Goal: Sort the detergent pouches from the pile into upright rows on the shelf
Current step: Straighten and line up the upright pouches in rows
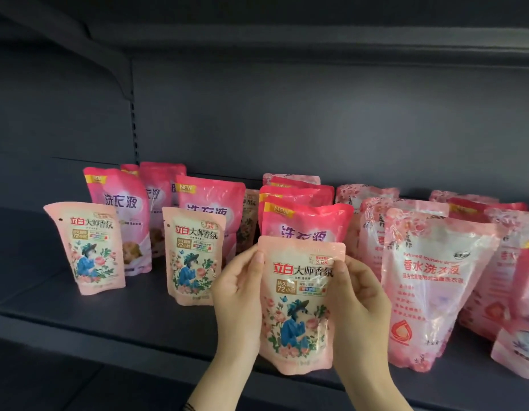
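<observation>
Both hands hold a light pink floral pouch [296,310] upright near the front edge of the dark shelf [115,324]. My left hand [238,295] grips its left side and my right hand [356,304] pinches its right side near the top. Two matching floral pouches [87,250] [193,256] stand upright to the left. Behind them stand several darker pink pouches [121,209] [304,223].
Larger pale pink pouches [432,289] crowd the shelf's right side, some leaning on each other, with more cut off at the right edge [521,327]. The shelf's grey back panel [287,120] rises behind. Bare shelf surface lies at the far left [26,262].
</observation>
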A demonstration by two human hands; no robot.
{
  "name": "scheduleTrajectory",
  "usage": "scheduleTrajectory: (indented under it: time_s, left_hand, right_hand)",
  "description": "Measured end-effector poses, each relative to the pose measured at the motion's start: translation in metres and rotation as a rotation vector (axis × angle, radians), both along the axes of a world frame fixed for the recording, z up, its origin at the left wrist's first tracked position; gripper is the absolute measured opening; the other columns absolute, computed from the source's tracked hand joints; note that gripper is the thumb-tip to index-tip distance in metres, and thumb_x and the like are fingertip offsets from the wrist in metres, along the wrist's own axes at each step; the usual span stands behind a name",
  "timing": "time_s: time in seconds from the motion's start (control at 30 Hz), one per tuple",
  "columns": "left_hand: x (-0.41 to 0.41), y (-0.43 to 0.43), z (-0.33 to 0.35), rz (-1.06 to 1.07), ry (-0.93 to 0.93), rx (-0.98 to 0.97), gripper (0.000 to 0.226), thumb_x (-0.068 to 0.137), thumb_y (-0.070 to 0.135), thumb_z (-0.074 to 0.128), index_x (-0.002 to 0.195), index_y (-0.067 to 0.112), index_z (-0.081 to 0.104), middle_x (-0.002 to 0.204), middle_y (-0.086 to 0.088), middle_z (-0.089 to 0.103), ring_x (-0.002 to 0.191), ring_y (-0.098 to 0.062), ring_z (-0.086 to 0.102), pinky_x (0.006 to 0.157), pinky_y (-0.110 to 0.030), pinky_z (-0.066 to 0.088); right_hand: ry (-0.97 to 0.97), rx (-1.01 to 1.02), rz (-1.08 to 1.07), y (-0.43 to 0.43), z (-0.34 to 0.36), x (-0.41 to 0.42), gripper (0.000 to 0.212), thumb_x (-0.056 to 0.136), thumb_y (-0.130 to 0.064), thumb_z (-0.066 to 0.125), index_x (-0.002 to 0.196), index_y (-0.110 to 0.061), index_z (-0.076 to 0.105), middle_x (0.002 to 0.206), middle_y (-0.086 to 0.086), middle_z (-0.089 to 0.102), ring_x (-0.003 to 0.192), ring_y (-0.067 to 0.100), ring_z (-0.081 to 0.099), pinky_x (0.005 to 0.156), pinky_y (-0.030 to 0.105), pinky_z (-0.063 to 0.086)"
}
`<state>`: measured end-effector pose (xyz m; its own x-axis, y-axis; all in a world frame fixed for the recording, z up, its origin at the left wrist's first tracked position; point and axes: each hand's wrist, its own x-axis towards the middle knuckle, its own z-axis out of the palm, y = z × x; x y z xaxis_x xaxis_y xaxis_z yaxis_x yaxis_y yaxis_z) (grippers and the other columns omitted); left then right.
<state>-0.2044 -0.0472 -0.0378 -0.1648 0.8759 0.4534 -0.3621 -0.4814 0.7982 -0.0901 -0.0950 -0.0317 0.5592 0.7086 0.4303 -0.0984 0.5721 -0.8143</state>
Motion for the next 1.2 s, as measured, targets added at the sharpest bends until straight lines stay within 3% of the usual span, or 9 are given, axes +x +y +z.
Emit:
scheduleTrajectory:
  time_s: [0.33, 0.53, 0.63, 0.7, 0.77, 0.87, 0.93, 0.97, 1.2]
  left_hand:
    - [-0.064, 0.025, 0.004, 0.157, 0.079, 0.125, 0.015, 0.088, 0.034, 0.059, 0.094, 0.025, 0.069, 0.087, 0.007, 0.072, 0.087, -0.007, 0.068, 0.076, -0.023, 0.054]
    - [-0.105, 0.052, 0.009, 0.234, 0.147, 0.195, 0.013, 0.096, 0.028, 0.050, 0.089, 0.030, 0.061, 0.059, 0.007, 0.058, 0.052, -0.003, 0.053, 0.053, -0.017, 0.045]
    - [-0.121, 0.071, 0.009, 0.235, 0.190, 0.185, 0.016, 0.093, 0.037, 0.049, 0.097, 0.026, 0.061, 0.083, 0.003, 0.062, 0.081, -0.015, 0.062, 0.076, -0.040, 0.053]
    - [-0.129, 0.081, 0.008, 0.260, 0.211, 0.172, 0.018, 0.089, 0.041, 0.049, 0.098, 0.029, 0.060, 0.112, 0.012, 0.059, 0.112, -0.015, 0.056, 0.099, -0.046, 0.045]
    - [-0.133, 0.086, 0.007, 0.232, 0.200, 0.127, 0.020, 0.085, 0.047, 0.049, 0.096, 0.034, 0.060, 0.123, 0.013, 0.055, 0.123, -0.019, 0.050, 0.106, -0.049, 0.039]
    - [-0.136, 0.096, 0.005, 0.095, 0.125, 0.065, 0.023, 0.081, 0.055, 0.048, 0.094, 0.040, 0.059, 0.103, -0.021, 0.060, 0.097, -0.046, 0.054, 0.085, -0.052, 0.051]
    - [-0.137, 0.101, 0.005, 0.071, 0.115, 0.078, 0.020, 0.083, 0.053, 0.046, 0.093, 0.039, 0.058, 0.077, 0.001, 0.058, 0.071, -0.021, 0.055, 0.061, -0.023, 0.049]
    - [-0.137, 0.103, 0.005, 0.065, 0.121, 0.083, 0.016, 0.086, 0.049, 0.045, 0.091, 0.040, 0.057, 0.071, 0.010, 0.057, 0.065, -0.012, 0.054, 0.056, -0.019, 0.046]
    - [-0.129, 0.111, -0.001, 0.117, 0.104, 0.102, 0.011, 0.096, 0.038, 0.044, 0.091, 0.042, 0.054, 0.088, 0.008, 0.063, 0.079, -0.014, 0.063, 0.068, -0.031, 0.053]
  right_hand:
    - [-0.133, 0.057, -0.014, 0.024, 0.008, -0.057, 0.013, 0.092, -0.027, 0.058, 0.083, -0.027, 0.068, 0.075, -0.002, 0.069, 0.067, 0.012, 0.061, 0.059, 0.026, 0.052]
    - [-0.107, 0.040, -0.054, 0.057, 0.007, -0.109, 0.011, 0.094, -0.022, 0.057, 0.090, -0.020, 0.066, 0.082, 0.008, 0.068, 0.073, 0.019, 0.061, 0.064, 0.037, 0.052]
    - [-0.100, 0.030, -0.091, 0.074, 0.006, -0.126, 0.010, 0.094, -0.021, 0.057, 0.094, -0.016, 0.065, 0.087, 0.007, 0.069, 0.077, 0.018, 0.063, 0.068, 0.036, 0.054]
    - [-0.080, 0.023, -0.105, 0.083, 0.005, -0.133, 0.010, 0.094, -0.022, 0.057, 0.095, -0.017, 0.066, 0.087, 0.005, 0.070, 0.077, 0.015, 0.064, 0.067, 0.031, 0.052]
    - [-0.055, 0.011, -0.094, 0.089, 0.002, -0.139, 0.010, 0.094, -0.022, 0.057, 0.095, -0.018, 0.067, 0.088, 0.005, 0.069, 0.078, 0.017, 0.063, 0.068, 0.033, 0.053]
    - [-0.068, 0.016, -0.093, 0.096, 0.001, -0.149, 0.007, 0.092, -0.026, 0.059, 0.091, -0.025, 0.066, 0.105, 0.011, 0.064, 0.096, 0.028, 0.064, 0.086, 0.051, 0.053]
    - [-0.095, 0.027, -0.141, 0.099, 0.001, -0.154, 0.006, 0.088, -0.032, 0.060, 0.086, -0.032, 0.066, 0.116, 0.005, 0.058, 0.110, 0.025, 0.059, 0.097, 0.053, 0.047]
    - [-0.094, 0.035, -0.154, 0.101, 0.000, -0.155, 0.007, 0.088, -0.033, 0.059, 0.085, -0.033, 0.065, 0.120, 0.003, 0.057, 0.115, 0.024, 0.057, 0.099, 0.051, 0.046]
    - [-0.080, 0.099, -0.115, 0.114, -0.009, -0.158, 0.017, 0.097, -0.024, 0.050, 0.090, -0.034, 0.062, 0.086, -0.006, 0.067, 0.078, 0.008, 0.065, 0.064, 0.025, 0.054]
